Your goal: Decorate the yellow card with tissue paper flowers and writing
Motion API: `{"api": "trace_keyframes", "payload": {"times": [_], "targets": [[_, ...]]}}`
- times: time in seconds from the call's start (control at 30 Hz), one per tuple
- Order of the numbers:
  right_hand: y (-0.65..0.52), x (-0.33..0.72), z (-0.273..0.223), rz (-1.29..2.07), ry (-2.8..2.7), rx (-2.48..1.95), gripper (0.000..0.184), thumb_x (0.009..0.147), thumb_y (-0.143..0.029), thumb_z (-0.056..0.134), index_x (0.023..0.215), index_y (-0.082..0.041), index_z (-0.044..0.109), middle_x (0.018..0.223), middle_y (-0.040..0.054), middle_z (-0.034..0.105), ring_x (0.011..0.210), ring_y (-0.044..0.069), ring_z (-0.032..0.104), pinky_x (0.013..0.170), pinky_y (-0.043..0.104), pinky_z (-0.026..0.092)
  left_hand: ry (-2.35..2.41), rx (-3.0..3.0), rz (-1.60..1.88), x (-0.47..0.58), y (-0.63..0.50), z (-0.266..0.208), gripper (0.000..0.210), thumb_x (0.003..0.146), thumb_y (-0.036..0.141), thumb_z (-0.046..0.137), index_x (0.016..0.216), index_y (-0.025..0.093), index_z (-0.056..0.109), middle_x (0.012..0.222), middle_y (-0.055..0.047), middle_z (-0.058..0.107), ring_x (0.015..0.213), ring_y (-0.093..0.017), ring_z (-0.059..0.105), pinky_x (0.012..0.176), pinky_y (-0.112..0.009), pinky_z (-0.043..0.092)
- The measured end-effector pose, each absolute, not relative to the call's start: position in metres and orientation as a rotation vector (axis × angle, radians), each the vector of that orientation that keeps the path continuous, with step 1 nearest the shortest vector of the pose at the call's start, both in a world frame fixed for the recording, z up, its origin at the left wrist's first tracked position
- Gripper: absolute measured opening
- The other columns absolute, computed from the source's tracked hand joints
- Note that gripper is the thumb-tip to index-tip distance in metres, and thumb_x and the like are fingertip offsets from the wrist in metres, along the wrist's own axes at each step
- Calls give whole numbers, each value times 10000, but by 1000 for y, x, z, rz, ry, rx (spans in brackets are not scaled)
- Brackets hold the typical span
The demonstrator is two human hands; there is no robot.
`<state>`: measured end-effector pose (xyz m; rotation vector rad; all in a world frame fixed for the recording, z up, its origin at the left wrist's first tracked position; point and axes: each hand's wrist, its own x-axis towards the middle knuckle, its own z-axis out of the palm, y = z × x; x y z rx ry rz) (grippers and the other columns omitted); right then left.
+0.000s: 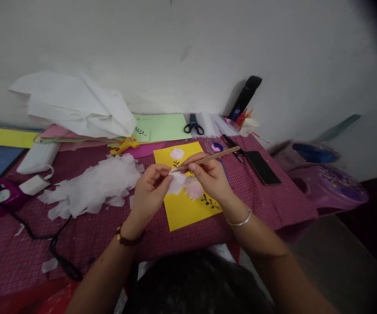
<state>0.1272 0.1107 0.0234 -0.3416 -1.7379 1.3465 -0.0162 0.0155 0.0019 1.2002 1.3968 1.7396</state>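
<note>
My left hand (154,185) pinches the edge of a small white tissue piece (176,182) above the yellow sheet (180,216). My right hand (209,174) grips a thin wooden stick (216,156), its lower tip meeting the tissue by my left fingertips. On the sheet sit a pale pink paper flower (177,153) near the top and a second pink flower (194,190) at the middle, with dark painted leaves (210,202) around them. Part of the sheet is hidden by my right hand. A heap of cut white tissue pieces (93,185) lies to the left.
A yellow glue gun (124,145), scissors (193,125) and green paper (167,126) are at the back. To the right lie a paint palette (216,147), pens and a phone (262,168). A purple tape dispenser-like object (3,196) and black cable (52,244) are left. A purple stool (325,187) stands beyond the table.
</note>
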Motion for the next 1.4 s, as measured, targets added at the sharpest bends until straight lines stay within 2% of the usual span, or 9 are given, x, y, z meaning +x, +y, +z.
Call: {"api": "trace_keyframes", "payload": {"times": [0.23, 0.4, 0.57, 0.7, 1.1, 1.4], "targets": [[114, 130, 28, 1445, -1606, -371, 117, 830, -307, 691, 913, -231, 659, 791, -22, 677, 697, 109, 682, 701, 270, 557, 1415, 1182, 1741, -17, 16, -1, 181, 761, 202, 700, 932, 206, 640, 766, 9, 648, 664, -100, 588, 580, -202, 465], [114, 132, 26, 1503, -1648, -347, 131, 852, -331, 663, 910, -223, 617, 802, -15, 654, 736, 116, 674, 732, 284, 556, 1460, 1162, 1658, -19, 15, -2, 45, 768, 219, 707, 800, 196, 684, 734, 3, 678, 643, -102, 587, 574, -209, 465], [115, 136, 25, 1405, -1753, -344, 129, 889, -360, 611, 942, -242, 606, 878, -2, 626, 817, 126, 635, 784, 307, 536, 1475, 1154, 1643, -19, 15, -4, 66, 778, 253, 710, 816, 200, 720, 754, -8, 709, 643, -111, 600, 567, -216, 467], [118, 138, 25, 1317, -1823, -343, 107, 888, -337, 617, 921, -239, 643, 862, -1, 632, 817, 130, 620, 757, 299, 510, 1477, 1199, 1633, -21, 15, -6, 68, 796, 259, 691, 830, 211, 726, 782, -10, 723, 657, -113, 610, 567, -211, 468], [119, 138, 22, 1311, -1853, -343, 116, 890, -342, 608, 931, -242, 653, 888, 9, 637, 865, 145, 616, 775, 312, 508, 1513, 1214, 1629, -20, 15, -2, 63, 777, 257, 695, 798, 202, 718, 740, -8, 706, 632, -119, 597, 558, -220, 459], [120, 138, 21, 1315, -1860, -352, 139, 888, -356, 608, 926, -229, 652, 872, 11, 637, 829, 141, 621, 763, 310, 511, 1490, 1216, 1630, -20, 15, -3, 56, 782, 251, 691, 800, 204, 716, 740, -3, 705, 631, -111, 592, 558, -208, 454]]}}
